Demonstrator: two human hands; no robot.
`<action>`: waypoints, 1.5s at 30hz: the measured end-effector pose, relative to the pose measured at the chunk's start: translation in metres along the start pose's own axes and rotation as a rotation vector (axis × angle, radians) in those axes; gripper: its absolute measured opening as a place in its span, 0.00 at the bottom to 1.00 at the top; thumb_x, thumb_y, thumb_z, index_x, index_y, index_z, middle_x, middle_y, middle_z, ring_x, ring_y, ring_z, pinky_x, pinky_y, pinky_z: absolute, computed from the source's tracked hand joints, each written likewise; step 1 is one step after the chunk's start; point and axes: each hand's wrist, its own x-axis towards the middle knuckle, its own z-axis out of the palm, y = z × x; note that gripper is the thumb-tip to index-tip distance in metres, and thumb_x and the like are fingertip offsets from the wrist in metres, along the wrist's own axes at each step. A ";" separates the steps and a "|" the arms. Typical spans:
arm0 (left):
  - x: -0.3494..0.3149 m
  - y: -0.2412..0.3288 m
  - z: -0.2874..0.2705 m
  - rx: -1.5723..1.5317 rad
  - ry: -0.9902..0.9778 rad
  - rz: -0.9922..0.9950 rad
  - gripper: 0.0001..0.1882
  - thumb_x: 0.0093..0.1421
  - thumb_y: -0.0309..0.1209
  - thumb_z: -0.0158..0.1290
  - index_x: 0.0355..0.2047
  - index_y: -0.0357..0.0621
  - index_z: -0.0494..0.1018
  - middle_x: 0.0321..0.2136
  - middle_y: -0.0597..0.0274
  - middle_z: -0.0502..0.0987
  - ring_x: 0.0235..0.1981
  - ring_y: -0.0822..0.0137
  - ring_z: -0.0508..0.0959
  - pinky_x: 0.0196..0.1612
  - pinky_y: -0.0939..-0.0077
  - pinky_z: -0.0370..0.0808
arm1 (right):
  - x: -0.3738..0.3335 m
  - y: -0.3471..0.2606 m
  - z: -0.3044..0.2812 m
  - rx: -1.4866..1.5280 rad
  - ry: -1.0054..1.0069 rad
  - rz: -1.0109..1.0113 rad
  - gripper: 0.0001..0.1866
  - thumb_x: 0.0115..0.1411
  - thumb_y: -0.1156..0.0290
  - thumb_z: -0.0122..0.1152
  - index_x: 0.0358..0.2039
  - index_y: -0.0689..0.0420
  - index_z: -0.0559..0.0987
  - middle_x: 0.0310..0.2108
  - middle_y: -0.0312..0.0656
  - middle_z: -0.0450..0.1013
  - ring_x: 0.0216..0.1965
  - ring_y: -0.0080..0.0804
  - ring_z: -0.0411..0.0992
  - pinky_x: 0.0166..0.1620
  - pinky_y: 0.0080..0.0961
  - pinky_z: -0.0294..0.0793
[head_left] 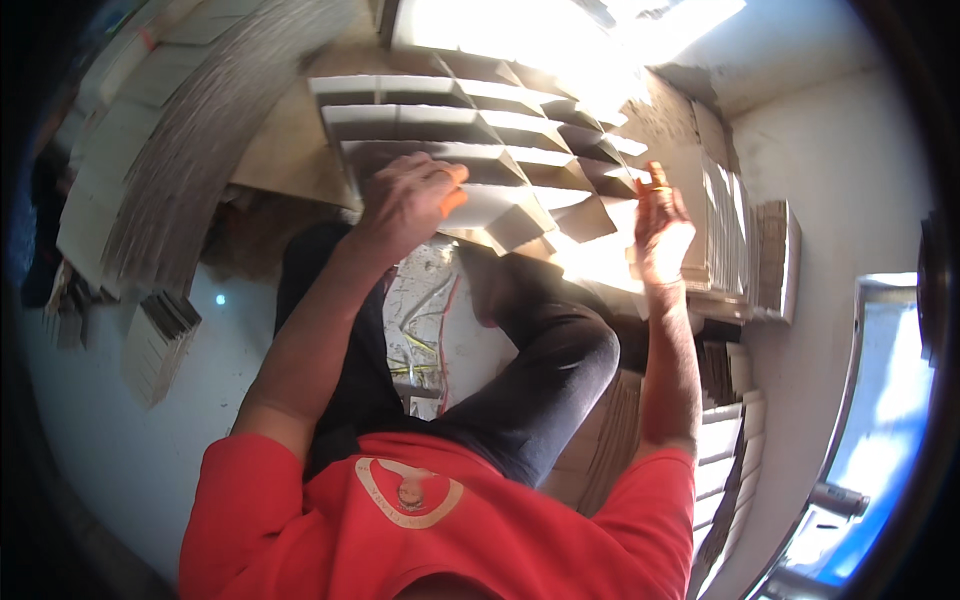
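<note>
A cardboard divider grid (470,130) of crossed strips forming several cells lies in front of me, resting over my knees. My left hand (410,195) is closed on the near edge of one strip of the grid. My right hand (662,228) is raised at the grid's right end, its fingers pinching a thin cardboard strip (640,185) there. Strong sunlight washes out the far part of the grid. My legs in dark trousers (540,360) are bent under it.
Stacks of flat cardboard strips (730,220) stand at my right, with more piled lower right (730,440). A large fanned bundle of cardboard sheets (190,150) leans at the left. Loose wires (425,340) lie on the pale floor between my legs.
</note>
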 end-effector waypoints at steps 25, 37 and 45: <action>-0.005 0.003 -0.012 -0.050 0.071 -0.102 0.22 0.42 0.25 0.66 0.40 0.34 0.77 0.36 0.52 0.79 0.38 0.55 0.77 0.44 0.66 0.73 | -0.050 0.160 -0.033 -0.188 0.164 0.705 0.17 0.56 0.59 0.63 0.35 0.57 0.69 0.30 0.52 0.76 0.32 0.51 0.75 0.35 0.39 0.71; -0.037 -0.006 -0.040 -0.035 0.092 -0.305 0.21 0.44 0.27 0.64 0.41 0.39 0.76 0.37 0.57 0.79 0.40 0.59 0.75 0.45 0.66 0.69 | 0.052 -0.060 -0.100 0.682 0.041 0.189 0.24 0.58 0.79 0.51 0.57 0.57 0.69 0.47 0.47 0.75 0.43 0.28 0.75 0.45 0.22 0.73; -0.038 -0.015 -0.032 -0.119 0.044 -0.235 0.09 0.47 0.20 0.59 0.32 0.37 0.77 0.26 0.56 0.78 0.30 0.58 0.76 0.36 0.67 0.73 | 0.071 -0.112 -0.050 0.534 0.096 -0.265 0.26 0.57 0.71 0.63 0.56 0.57 0.71 0.29 0.35 0.76 0.20 0.16 0.64 0.27 0.17 0.69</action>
